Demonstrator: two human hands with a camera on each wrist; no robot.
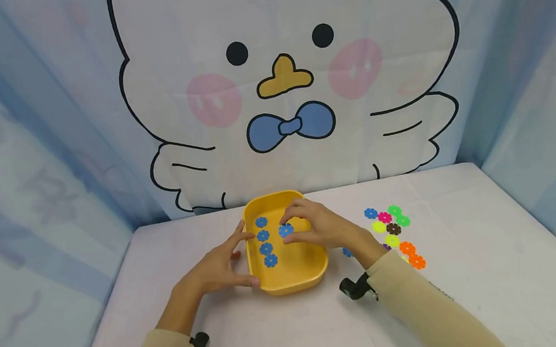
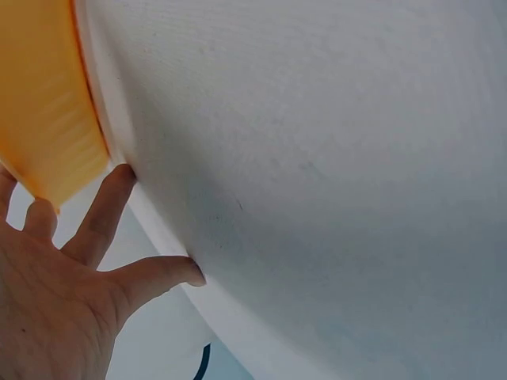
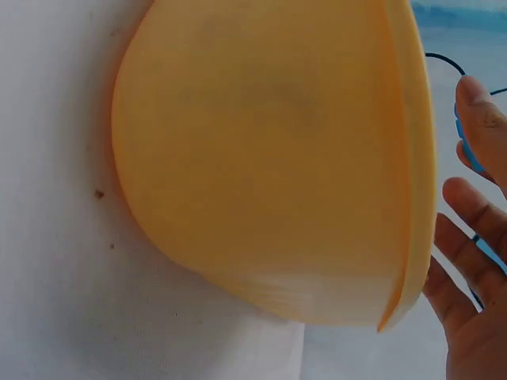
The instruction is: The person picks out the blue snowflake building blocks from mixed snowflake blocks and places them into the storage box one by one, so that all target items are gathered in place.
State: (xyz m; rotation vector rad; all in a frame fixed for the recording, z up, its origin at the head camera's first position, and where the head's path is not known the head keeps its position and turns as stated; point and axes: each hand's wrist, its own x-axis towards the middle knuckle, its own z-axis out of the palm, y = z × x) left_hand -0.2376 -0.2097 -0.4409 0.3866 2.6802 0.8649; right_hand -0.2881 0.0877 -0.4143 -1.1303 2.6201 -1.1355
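Observation:
A yellow tray [image 1: 299,273] stands on the table, with several blue notched discs [image 1: 266,249] in a column along its left side. My right hand [image 1: 322,223] is over the tray and pinches another blue notched disc [image 1: 286,230] between thumb and index finger. In the right wrist view, the blue disc's edge [image 3: 473,152] shows behind the fingertips, beyond the tray wall [image 3: 261,158]. At the tray's left edge, my left hand [image 1: 219,267] touches the rim with spread fingers. The left wrist view shows the left hand [image 2: 59,293] with fingers apart beside the tray's outer wall [image 2: 47,95].
Right of the tray, loose discs lie on the table: pink [image 1: 384,217], green [image 1: 403,221], brown [image 1: 394,229], orange [image 1: 417,261], yellow [image 1: 379,227] and blue [image 1: 371,213]. The right forearm partly covers some. A printed curtain [image 1: 297,166] hangs behind the table [image 1: 461,223].

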